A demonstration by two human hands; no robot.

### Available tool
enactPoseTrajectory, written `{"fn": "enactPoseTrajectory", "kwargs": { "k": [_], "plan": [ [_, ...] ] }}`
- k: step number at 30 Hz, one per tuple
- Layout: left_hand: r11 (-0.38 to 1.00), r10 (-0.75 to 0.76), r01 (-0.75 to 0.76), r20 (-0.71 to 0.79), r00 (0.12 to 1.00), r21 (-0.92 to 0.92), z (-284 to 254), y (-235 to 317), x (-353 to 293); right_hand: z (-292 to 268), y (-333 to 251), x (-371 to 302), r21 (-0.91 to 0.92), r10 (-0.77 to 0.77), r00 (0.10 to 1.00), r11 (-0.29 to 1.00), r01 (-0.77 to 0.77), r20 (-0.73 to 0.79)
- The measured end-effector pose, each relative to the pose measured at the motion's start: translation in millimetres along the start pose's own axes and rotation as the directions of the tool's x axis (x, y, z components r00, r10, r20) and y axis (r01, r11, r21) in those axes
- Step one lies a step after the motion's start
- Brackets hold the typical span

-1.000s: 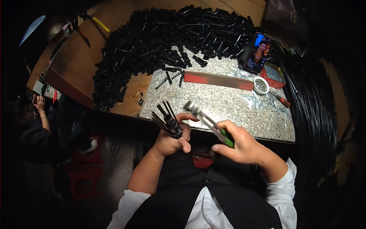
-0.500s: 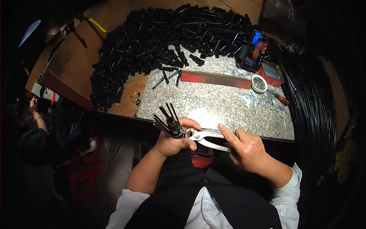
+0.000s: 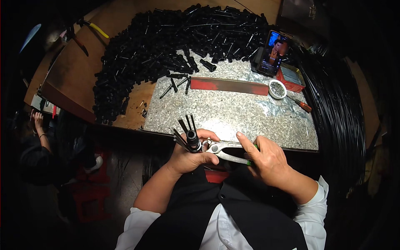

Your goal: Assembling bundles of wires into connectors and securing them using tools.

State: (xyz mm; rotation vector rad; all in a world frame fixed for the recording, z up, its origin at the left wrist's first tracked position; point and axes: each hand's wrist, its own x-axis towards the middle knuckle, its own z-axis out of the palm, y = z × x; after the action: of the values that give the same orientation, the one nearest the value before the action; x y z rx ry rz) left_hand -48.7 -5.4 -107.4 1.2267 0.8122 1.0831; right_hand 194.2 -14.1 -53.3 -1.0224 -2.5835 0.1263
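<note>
White shirt [image 3: 218, 231], white sleeves [image 3: 310, 214], black vest [image 3: 177, 229], dark button [image 3: 222, 196]

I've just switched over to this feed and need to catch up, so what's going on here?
The person's left hand holds a black tubular part with thin black rods upright beside it. The right hand grips green-handled pliers, their jaws up against the part's side; how hard they squeeze can't be told. Beyond the speckled slab lies a heap of black parts, with a white bowl toward the slab's right end.
</note>
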Motion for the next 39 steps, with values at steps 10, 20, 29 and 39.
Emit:
{"fn": "enactPoseTrajectory", "kwargs": {
  "k": [10,20,29,39],
  "plan": [
    [0.993,0.035,-0.036,0.012,0.999,0.116,1,-3,2,3,1,-8,-0.01,0.018,1.0,1.0,-0.018,0.006],
    [0.996,-0.084,0.086,0.046,0.995,-0.034,-2,-1,5,-15,4,-3,0.033,0.009,1.0,0.999,-0.01,0.007],
    [0.995,-0.074,0.065,0.114,0.991,0.075,-6,-3,1,-41,-4,-12,-0.065,-0.005,0.989,0.998,0.015,0.145],
    [0.949,0.009,-0.079,0.226,0.974,0.304,5,5,4,-30,-5,-19,-0.149,-0.035,0.985,0.987,0.061,0.172]
  ]
}}
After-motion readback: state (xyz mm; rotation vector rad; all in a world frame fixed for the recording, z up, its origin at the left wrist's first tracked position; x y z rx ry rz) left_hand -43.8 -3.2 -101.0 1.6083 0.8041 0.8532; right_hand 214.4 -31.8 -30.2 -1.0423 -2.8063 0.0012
